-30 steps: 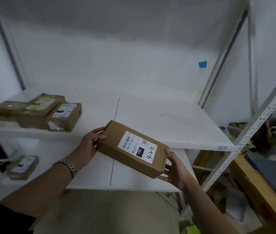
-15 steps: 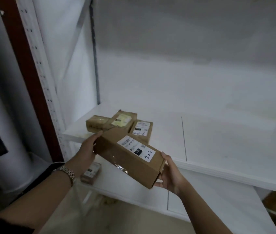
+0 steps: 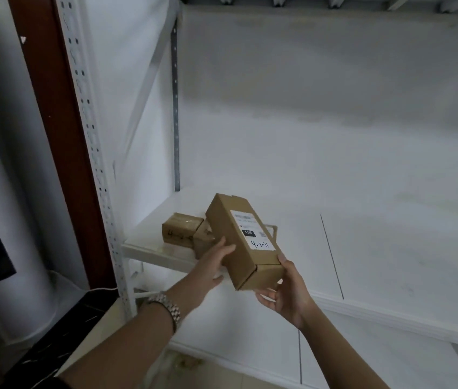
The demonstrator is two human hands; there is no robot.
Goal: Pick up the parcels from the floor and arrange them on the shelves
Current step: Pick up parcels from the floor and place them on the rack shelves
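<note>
I hold a long brown cardboard parcel (image 3: pixel 239 237) with a white label marked "4-2-11" over the left part of the white shelf (image 3: pixel 376 248). My left hand (image 3: pixel 213 265) grips its left side from below. My right hand (image 3: pixel 286 293) cups its near end, thumb on the top edge. The parcel points away from me, tilted up, its far end above the small brown parcels (image 3: pixel 183 228) lying on the shelf near the left corner. Those parcels are partly hidden behind the held one.
A white perforated upright (image 3: pixel 93 153) and a brown post (image 3: pixel 54 130) stand at the left. A lower white shelf (image 3: pixel 334 352) lies under the arms. The shelf board stretches bare to the right. A grey pillar (image 3: pixel 11 192) fills the far left.
The view has swung further left and closer to the shelf. The parcel has turned from lying crosswise to pointing away from me and moved up over the parcels on the shelf.
</note>
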